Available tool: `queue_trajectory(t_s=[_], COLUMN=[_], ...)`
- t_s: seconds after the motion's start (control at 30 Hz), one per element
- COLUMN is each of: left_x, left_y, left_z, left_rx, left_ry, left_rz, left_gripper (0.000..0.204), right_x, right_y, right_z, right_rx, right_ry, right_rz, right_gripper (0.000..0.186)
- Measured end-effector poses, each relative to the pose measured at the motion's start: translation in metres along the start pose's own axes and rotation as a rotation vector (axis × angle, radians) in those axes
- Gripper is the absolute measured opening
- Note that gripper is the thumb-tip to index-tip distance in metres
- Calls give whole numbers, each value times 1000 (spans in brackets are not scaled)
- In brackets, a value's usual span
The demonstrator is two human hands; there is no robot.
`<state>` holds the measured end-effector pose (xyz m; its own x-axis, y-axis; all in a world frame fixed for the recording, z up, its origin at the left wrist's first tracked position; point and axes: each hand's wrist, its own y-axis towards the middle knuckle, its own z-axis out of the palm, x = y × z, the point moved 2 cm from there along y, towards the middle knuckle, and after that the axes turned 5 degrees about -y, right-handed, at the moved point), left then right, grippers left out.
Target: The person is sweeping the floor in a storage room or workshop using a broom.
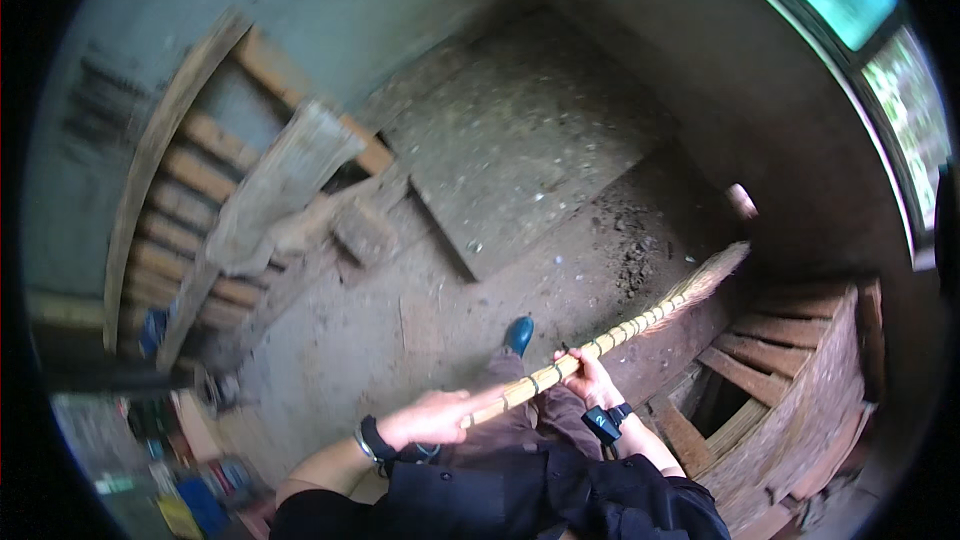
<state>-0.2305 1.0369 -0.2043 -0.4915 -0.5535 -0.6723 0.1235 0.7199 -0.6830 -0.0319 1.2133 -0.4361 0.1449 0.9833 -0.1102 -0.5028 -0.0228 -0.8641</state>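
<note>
Head view: broom (604, 341) (aslant) in both hands (432, 418) (592, 382)

The left forearm (322, 467) slants inward behind the left grip (430, 419), which is closed, back of the hand up, pointing rightward. Ahead and to the right of it, the right grip (592, 382) is curled closed; the right forearm (648, 449) slopes back and outward behind it.

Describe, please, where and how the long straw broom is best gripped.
Probably by its bound handle, crosswise, coming from the person's own side: that part is slim, tied round at intervals and slants toward the body, while the far bristles spread wider.
</note>
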Motion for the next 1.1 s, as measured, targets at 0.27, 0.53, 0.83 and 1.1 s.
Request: queue_trajectory(t_s=[0.27,0.53,0.83,1.1], left_x=[64,150,243,304], left_y=[-82,-107,-117,-121], left_z=[91,208,156,59], left_rx=[-222,-505,-350,-1], left_ry=[-687,-913,-867,-797], left_rz=[-191,-244,-365,-258], left_gripper=[99,74,79,82], right_x=[-67,-210,-290,-241], right_y=[18,108,226,205], right_z=[62,118,88,129], right_rx=[58,189,53,-285], right_ry=[-249,-562,-742,-635], right_rz=[86,420,442,80], right_gripper=[14,12,12,11])
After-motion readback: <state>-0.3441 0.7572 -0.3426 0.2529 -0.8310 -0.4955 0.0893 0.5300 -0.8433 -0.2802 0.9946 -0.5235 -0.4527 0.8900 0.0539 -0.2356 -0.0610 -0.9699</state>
